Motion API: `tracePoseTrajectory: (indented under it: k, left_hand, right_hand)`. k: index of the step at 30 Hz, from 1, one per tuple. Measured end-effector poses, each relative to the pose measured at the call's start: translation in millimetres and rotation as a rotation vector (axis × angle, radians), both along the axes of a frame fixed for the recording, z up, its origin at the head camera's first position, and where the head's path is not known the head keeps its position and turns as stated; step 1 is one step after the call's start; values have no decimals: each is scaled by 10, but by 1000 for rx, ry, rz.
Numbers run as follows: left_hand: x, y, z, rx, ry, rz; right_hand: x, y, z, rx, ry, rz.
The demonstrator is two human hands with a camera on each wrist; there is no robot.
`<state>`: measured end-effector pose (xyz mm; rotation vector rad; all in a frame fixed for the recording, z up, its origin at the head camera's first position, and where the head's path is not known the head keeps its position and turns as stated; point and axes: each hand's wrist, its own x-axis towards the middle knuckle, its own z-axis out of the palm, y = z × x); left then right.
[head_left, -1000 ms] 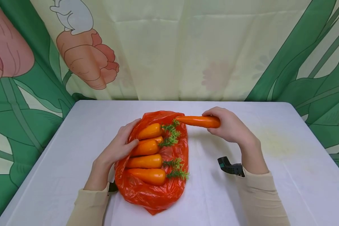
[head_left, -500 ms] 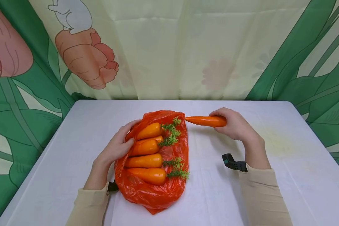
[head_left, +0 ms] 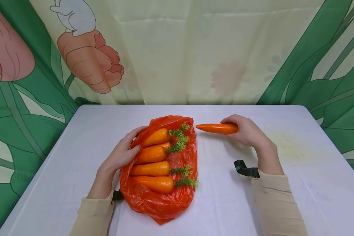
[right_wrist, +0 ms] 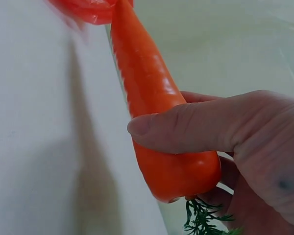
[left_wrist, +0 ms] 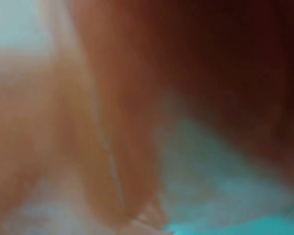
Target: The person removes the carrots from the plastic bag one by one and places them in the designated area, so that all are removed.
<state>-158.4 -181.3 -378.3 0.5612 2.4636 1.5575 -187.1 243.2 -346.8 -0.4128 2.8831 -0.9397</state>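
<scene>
White table (head_left: 221, 209), lower frame. Right of centre, right hand (head_left: 249, 132) pinches carrot (head_left: 213, 128), axis near level, tip leftward, just beside bag (head_left: 162, 208); left hand (head_left: 122, 153) pinches bag's left rim.

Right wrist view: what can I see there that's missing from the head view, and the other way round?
Only the right wrist view shows the green tuft at the thick end of the held carrot.

Only the head view shows the left hand holding the edge of the red bag, the carrots inside and the printed curtain.

Both show the right hand gripping the carrot, some of the red bag, and the pale tabletop.
</scene>
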Motion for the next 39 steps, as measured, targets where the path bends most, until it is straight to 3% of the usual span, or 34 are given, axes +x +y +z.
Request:
tracePoseTrajectory:
  k: [18, 39]
  left_hand:
    - [17, -7, 20, -6, -3, -1]
    - [0, 9, -17, 0, 24, -28]
  right_hand:
    - [-160, -30, -166, 15, -26, 22]
    - [-270, -16, -219, 67, -100, -8]
